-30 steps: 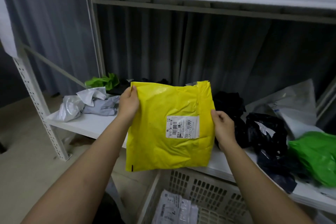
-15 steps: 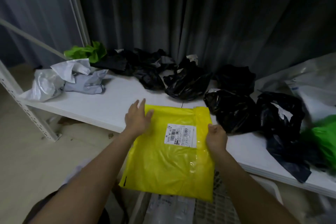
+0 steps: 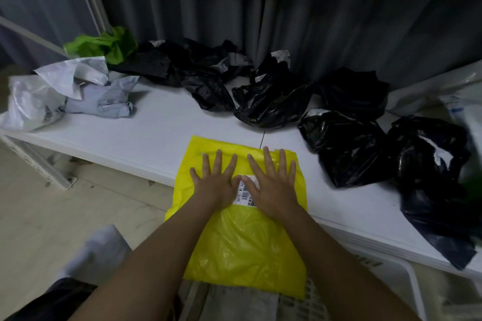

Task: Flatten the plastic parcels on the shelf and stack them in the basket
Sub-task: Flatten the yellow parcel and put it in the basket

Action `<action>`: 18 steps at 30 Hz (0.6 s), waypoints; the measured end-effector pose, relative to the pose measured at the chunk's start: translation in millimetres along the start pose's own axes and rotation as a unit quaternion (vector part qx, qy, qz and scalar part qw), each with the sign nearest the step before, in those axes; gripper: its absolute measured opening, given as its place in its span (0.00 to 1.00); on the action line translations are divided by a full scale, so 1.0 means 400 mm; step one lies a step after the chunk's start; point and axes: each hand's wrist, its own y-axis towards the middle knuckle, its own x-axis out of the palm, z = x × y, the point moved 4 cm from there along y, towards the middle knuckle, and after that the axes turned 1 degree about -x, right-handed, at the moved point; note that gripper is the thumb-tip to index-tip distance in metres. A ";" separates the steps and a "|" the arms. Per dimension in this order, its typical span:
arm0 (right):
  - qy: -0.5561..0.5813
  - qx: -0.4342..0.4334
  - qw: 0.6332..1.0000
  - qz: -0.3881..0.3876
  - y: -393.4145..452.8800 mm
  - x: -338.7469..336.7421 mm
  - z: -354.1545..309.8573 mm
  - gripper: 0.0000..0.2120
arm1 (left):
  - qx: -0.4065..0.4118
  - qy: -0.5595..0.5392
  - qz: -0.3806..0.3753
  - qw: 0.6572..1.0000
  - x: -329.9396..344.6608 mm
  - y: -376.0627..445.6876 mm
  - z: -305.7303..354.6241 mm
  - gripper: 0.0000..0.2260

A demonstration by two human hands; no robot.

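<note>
The white shelf [image 3: 146,143] carries most of the work left. Black crumpled parcels [image 3: 273,101] spread across its back and right side, a grey-white crumpled bunch [image 3: 65,94] sits at the left end, and a green one [image 3: 109,45] lies behind that. None of these looks flattened, so by my reading the bulk of the job is ahead.

Front and centre is the yellow parcel [image 3: 242,240], its upper part lying on the shelf edge and its lower half hanging over the front, above the white basket [image 3: 307,307]. The basket shows only in part under the parcel and arms. Something pale seems to lie inside it, but I cannot tell what or how many.

The left hand [image 3: 216,180] lies flat with fingers spread wide, pressing the yellow plastic. The right hand [image 3: 271,185] sits just beside it, also flat and spread, gripping nothing. Between them peeks the shipping label [image 3: 243,191].

So this parcel is mid-flattening, I judge, still wrinkled low down and not yet in the basket.
</note>
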 end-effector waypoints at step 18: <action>0.036 0.093 0.992 -0.081 0.033 0.066 0.040 0.31 | 0.015 0.015 0.061 0.998 0.016 0.064 -0.018 0.27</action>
